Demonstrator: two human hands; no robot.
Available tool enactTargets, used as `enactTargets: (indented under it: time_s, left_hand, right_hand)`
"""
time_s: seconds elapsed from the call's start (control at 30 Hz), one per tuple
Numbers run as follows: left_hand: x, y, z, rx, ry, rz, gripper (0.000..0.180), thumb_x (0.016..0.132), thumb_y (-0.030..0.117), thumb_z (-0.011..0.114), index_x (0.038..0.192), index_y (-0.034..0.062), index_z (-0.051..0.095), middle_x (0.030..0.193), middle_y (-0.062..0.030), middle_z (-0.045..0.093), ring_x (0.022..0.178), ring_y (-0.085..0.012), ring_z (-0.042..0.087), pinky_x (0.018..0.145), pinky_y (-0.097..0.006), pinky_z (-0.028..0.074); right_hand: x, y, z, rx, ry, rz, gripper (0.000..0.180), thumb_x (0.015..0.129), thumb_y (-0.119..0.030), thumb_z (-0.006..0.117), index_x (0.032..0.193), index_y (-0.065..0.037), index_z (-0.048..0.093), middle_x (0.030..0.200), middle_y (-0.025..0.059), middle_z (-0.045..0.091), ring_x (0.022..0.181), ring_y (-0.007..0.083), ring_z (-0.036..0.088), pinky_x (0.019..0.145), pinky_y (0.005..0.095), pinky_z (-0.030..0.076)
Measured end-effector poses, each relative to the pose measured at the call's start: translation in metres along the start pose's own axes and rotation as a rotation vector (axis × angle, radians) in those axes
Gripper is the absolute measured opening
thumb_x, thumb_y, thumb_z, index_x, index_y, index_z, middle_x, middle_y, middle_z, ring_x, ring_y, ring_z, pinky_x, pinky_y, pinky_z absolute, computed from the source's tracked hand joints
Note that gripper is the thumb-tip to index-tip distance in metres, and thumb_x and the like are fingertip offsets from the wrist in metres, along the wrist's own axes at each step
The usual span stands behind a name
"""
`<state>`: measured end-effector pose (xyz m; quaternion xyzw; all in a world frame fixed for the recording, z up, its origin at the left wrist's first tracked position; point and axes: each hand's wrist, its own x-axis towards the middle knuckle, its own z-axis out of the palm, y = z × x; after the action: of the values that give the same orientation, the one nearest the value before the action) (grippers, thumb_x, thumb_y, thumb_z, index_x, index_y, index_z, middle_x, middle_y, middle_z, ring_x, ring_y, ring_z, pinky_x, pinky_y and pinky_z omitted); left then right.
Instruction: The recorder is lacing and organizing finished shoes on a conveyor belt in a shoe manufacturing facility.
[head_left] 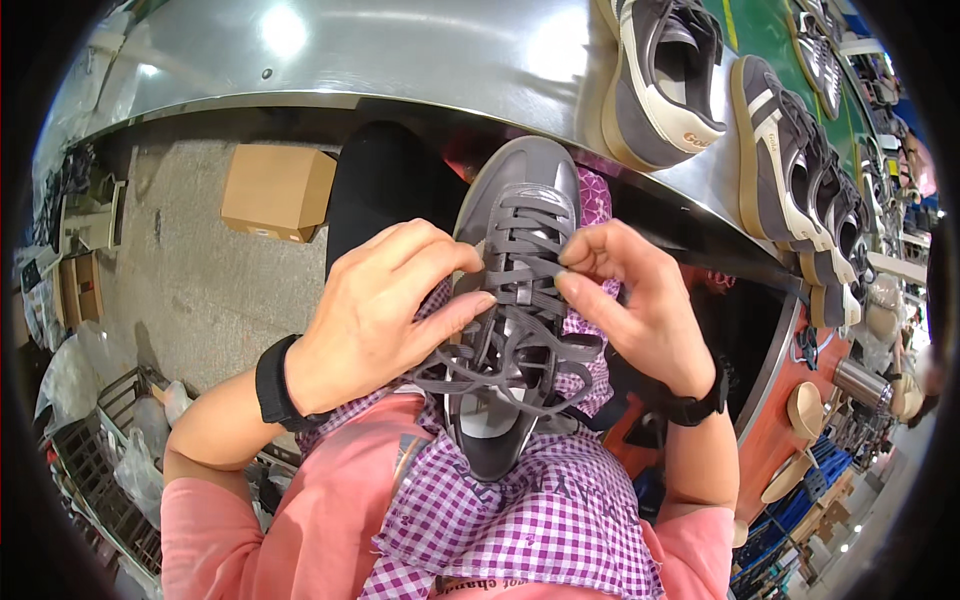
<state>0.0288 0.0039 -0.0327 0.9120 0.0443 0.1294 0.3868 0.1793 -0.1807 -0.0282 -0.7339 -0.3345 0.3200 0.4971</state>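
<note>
A dark grey sneaker (525,170) rests on my lap with its toe pointing away and its heel near my body. Its flat grey shoelace (535,262) crosses the tongue in several rows, and the loose ends lie tangled over the ankle opening. My right hand (635,300) pinches a strand of the lace at the right eyelet edge between thumb and index finger. On the left side, my left hand (385,305) has its thumb and curled index finger apart, their tips against the lacing edge. Nothing shows gripped between them.
A metal bench (400,50) runs across the front, with a grey and white sneaker (665,90) on its right part. More similar sneakers (785,150) stand in a row farther right, by a green belt (760,30). A cardboard box (278,190) sits on the floor, left; a wire crate (125,440) is lower left.
</note>
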Motion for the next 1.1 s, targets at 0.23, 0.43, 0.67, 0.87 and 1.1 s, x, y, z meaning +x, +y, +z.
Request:
enactTargets:
  time_s: [0.23, 0.43, 0.67, 0.87, 1.1]
  left_hand:
    - [0.014, 0.012, 0.001, 0.045, -0.041, 0.229, 0.027, 0.07, 0.011, 0.079, 0.091, 0.003, 0.065, 0.085, -0.0088, 0.06, 0.075, -0.0256, 0.061, 0.064, -0.035, 0.05]
    - [0.039, 0.014, -0.008, 0.138, -0.377, 0.281, 0.025, 0.071, 0.018, 0.076, 0.082, 0.003, 0.058, 0.082, -0.0096, 0.054, 0.079, -0.0288, 0.057, 0.069, -0.039, 0.049]
    - [0.047, -0.005, -0.028, -0.444, -0.685, -0.133, 0.019, 0.077, 0.013, 0.077, 0.077, 0.0039, 0.06, 0.073, -0.0075, 0.05, 0.067, -0.0243, 0.051, 0.06, -0.035, 0.042]
    - [0.023, 0.004, -0.019, 0.069, -0.255, 0.201, 0.022, 0.067, 0.009, 0.08, 0.078, 0.0038, 0.061, 0.074, -0.0069, 0.053, 0.068, -0.0248, 0.055, 0.055, -0.034, 0.043]
    - [0.004, 0.006, -0.008, 0.248, -0.075, 0.336, 0.026, 0.062, 0.007, 0.08, 0.082, 0.0046, 0.062, 0.077, -0.0061, 0.056, 0.064, -0.0238, 0.056, 0.05, -0.034, 0.044]
  right_hand:
    - [0.004, -0.009, -0.005, -0.473, -0.053, -0.375, 0.021, 0.071, 0.003, 0.073, 0.09, -0.003, 0.068, 0.083, 0.0093, 0.061, 0.071, 0.0208, 0.062, 0.059, 0.0297, 0.049]
    - [-0.014, -0.014, 0.008, -0.977, 0.062, -0.582, 0.03, 0.068, -0.001, 0.066, 0.097, 0.004, 0.065, 0.074, 0.0065, 0.048, 0.066, 0.0205, 0.054, 0.054, 0.0329, 0.047]
    - [-0.04, -0.013, 0.014, -0.55, 0.178, -0.237, 0.017, 0.082, -0.005, 0.067, 0.097, 0.003, 0.065, 0.08, 0.0102, 0.059, 0.068, 0.0256, 0.062, 0.058, 0.0332, 0.049]
    - [-0.019, -0.024, 0.014, -0.31, 0.029, 0.051, 0.018, 0.085, -0.011, 0.071, 0.081, 0.003, 0.06, 0.07, 0.0048, 0.058, 0.059, 0.0099, 0.049, 0.055, 0.0245, 0.042]
    - [-0.02, 0.011, -0.003, 0.85, -0.041, 0.399, 0.01, 0.09, -0.008, 0.066, 0.083, -0.002, 0.062, 0.075, -0.005, 0.055, 0.068, 0.0016, 0.046, 0.059, 0.019, 0.037]
